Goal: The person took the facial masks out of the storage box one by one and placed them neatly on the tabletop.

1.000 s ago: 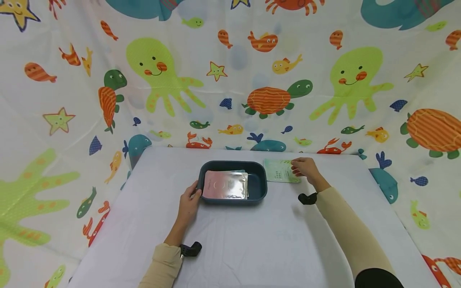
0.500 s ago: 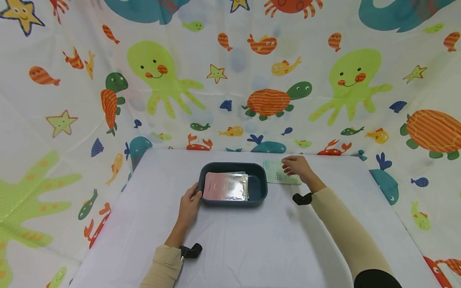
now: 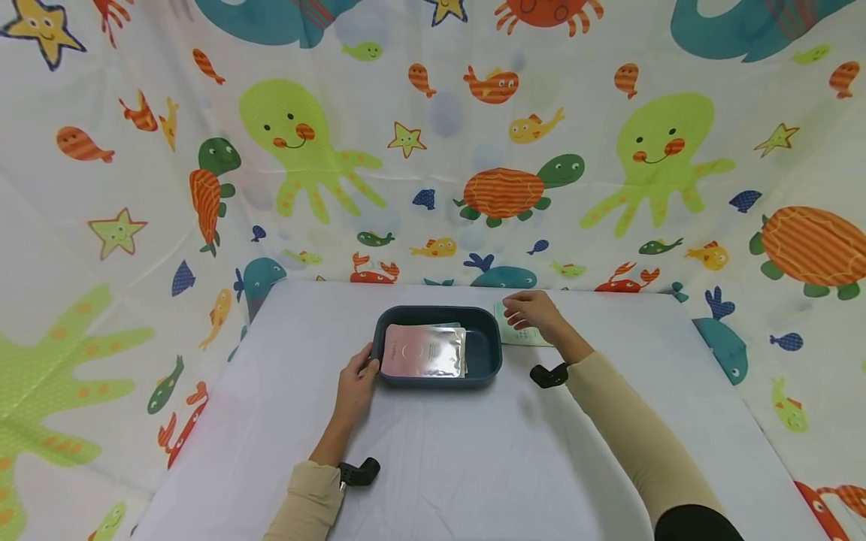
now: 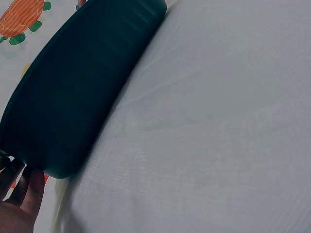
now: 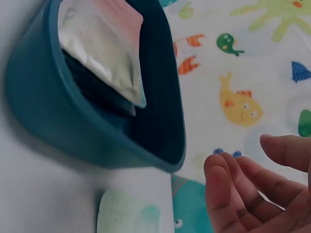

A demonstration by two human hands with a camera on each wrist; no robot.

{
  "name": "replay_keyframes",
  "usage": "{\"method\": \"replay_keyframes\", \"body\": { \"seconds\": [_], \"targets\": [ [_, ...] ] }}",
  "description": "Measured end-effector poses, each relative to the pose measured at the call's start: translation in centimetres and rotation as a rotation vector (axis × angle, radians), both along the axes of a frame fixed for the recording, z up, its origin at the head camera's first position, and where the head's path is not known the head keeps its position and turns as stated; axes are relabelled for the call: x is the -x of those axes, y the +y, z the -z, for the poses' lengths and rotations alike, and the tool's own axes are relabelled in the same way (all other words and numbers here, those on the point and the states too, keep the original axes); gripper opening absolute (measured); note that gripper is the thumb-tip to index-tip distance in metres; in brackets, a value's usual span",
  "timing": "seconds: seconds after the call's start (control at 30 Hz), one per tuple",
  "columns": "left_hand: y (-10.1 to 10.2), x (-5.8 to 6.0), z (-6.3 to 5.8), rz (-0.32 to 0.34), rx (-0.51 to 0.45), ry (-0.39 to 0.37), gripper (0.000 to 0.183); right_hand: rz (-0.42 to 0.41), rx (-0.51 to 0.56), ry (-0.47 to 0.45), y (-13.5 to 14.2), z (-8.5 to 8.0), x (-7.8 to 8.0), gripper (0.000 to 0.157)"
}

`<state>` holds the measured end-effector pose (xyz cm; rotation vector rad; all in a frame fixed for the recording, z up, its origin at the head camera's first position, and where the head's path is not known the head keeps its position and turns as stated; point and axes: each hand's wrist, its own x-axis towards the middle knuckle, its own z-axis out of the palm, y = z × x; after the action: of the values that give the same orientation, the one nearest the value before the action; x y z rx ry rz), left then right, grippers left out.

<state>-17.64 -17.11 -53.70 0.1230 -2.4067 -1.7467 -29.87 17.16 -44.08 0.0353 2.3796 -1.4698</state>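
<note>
A dark blue rectangular plastic basin stands on the white-covered table. Inside, toward its left, lie stacked flat sachets, a pink and silver sachet on top. My left hand holds the basin's left end, thumb by the near corner; in the left wrist view its fingers meet the end wall. To the right of the basin a pale green sachet lies flat on the table. My right hand hovers over that sachet and partly covers it. Its fingers are loosely bent with nothing between them, as the right wrist view shows.
A white cloth covers the table. Behind it hangs a curtain printed with sea animals. A black wrist camera sits on the left wrist and another black camera on the right.
My right hand has moved left across the green sachet toward the basin. The sachet, the basin and my left hand have stayed in place.
</note>
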Motion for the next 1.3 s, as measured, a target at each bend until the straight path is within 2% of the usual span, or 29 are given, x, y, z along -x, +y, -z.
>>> {"method": "replay_keyframes", "body": {
  "seconds": [0.07, 0.1, 0.3, 0.33, 0.63, 0.9, 1.1, 1.3],
  "targets": [
    [0.0, 0.0, 0.0, 0.0, -0.004, 0.001, 0.046, -0.01, 0.007, 0.002, -0.7, 0.0, -0.1, 0.043],
    [0.1, -0.2, -0.5, 0.004, -0.005, -0.002, 0.046, -0.013, 0.009, 0.001, -1.1, 0.0, -0.2, 0.042],
    [0.0, -0.1, -0.4, 0.008, -0.005, -0.012, 0.046, -0.033, 0.025, -0.02, -3.0, 0.3, -0.4, 0.037],
    [-0.1, 0.1, 0.1, 0.005, -0.005, -0.008, 0.046, -0.035, 0.025, -0.025, -3.3, 0.4, -0.4, 0.037],
    [-0.2, 0.2, 0.0, 0.011, 0.004, 0.001, 0.047, -0.083, 0.016, -0.07, -5.9, 1.3, -1.0, 0.035],
    [-0.1, 0.4, -0.2, 0.005, 0.001, -0.018, 0.047, -0.131, -0.097, -0.08, -7.7, 2.1, -1.5, 0.034],
    [-0.2, 0.3, -0.1, 0.0, -0.015, -0.017, 0.046, -0.117, -0.191, -0.102, -8.5, 3.1, -2.1, 0.025],
    [-0.1, 0.0, -0.1, -0.012, 0.027, -0.003, 0.046, -0.095, -0.228, -0.114, -9.1, 3.9, -2.6, 0.02]
  ]
}}
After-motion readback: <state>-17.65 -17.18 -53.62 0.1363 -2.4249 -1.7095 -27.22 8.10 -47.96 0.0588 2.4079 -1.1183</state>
